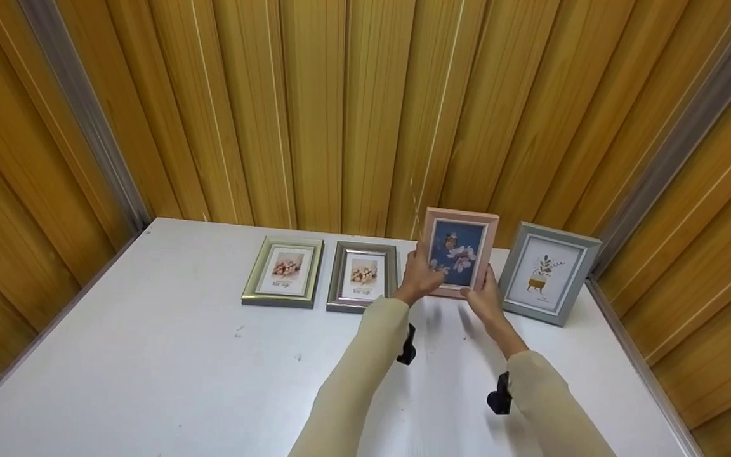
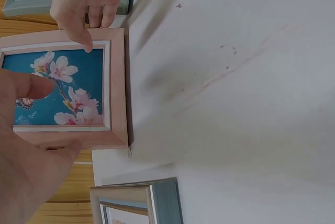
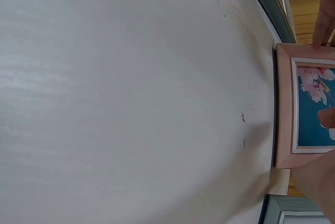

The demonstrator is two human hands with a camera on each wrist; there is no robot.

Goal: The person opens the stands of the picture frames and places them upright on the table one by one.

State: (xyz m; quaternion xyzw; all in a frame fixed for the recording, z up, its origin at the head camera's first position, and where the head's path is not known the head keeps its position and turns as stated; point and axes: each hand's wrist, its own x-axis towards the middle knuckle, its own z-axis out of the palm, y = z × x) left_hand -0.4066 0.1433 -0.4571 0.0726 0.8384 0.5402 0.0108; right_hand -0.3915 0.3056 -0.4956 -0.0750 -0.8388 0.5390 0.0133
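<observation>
Both hands hold a pink picture frame [image 1: 460,251] with a blue picture of blossoms, upright near the back of the white table [image 1: 213,374]. On its left side my left hand [image 1: 419,277] grips the edge, thumb across the picture. My right hand [image 1: 485,299] grips the lower right side, its thumb on the front. In the left wrist view the frame's lower edge [image 2: 119,88] is right at the tabletop. The right wrist view shows part of the same pink frame [image 3: 283,109], cut off by the image edge. Fingers behind the frame are partly hidden.
Right of the hands stands a grey-green frame [image 1: 542,276] with a plant picture, leaning back. To the left are a silver-grey frame [image 1: 363,277] and a gold frame [image 1: 283,273]. A wood-patterned wall [image 1: 315,114] rises behind the table, with side walls left and right.
</observation>
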